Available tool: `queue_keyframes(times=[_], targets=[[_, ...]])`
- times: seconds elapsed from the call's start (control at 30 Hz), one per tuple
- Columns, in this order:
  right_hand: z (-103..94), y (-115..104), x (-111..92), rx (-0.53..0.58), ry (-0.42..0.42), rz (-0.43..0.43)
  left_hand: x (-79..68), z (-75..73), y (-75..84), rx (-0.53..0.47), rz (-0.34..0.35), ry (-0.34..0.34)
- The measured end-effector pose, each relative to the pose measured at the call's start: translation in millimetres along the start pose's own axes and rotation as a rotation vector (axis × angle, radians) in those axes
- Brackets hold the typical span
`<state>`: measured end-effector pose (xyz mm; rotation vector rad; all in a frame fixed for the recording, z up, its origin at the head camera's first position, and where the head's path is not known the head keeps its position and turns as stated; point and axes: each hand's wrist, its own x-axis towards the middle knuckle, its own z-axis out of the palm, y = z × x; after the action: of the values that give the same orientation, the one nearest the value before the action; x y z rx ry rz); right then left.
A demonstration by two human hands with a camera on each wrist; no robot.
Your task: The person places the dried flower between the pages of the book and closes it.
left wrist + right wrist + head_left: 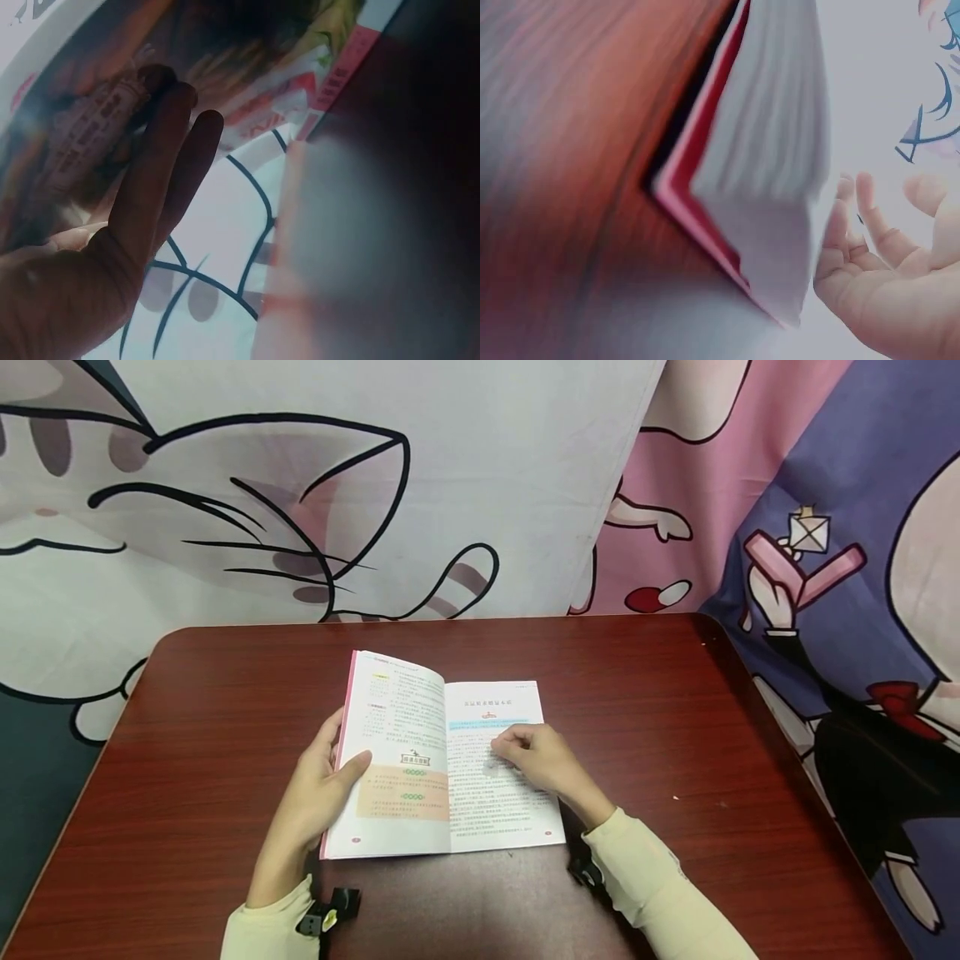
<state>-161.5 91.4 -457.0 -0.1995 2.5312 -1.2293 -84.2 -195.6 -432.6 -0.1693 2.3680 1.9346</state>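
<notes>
An open book (405, 839) with printed pages and a pink-edged cover lies on the table, its left side raised. My left hand (318, 789) holds that side, with the thumb on the left page and the other fingers behind the cover. In the left wrist view the left hand's fingers (142, 180) lie against the picture-covered outside of the book. My right hand (543, 764) is over the middle of the right page, its fingers loosely bent with nothing between them. The right wrist view shows the right hand (889, 277) beside the thick block of pages (769, 127).
The brown wooden table (675, 718) has rounded far corners. Behind it hangs a cartoon-printed cloth (525, 485), with a pink and blue part at the right. A small black camera (330, 914) is strapped at the left wrist, and another black device (585, 868) at the right.
</notes>
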Motion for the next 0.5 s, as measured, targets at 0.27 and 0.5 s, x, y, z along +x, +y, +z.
queue_keyframes(times=[0.27,0.5], targets=[[-30.9,13.2,-4.0,-0.149,0.129,-0.028,3.5,13.5,19.9,-0.033,0.031,-0.060],[-70.8,40.0,-9.7,-0.412,0.120,-0.024,9.6,34.0,36.1,-0.115,0.044,-0.167]])
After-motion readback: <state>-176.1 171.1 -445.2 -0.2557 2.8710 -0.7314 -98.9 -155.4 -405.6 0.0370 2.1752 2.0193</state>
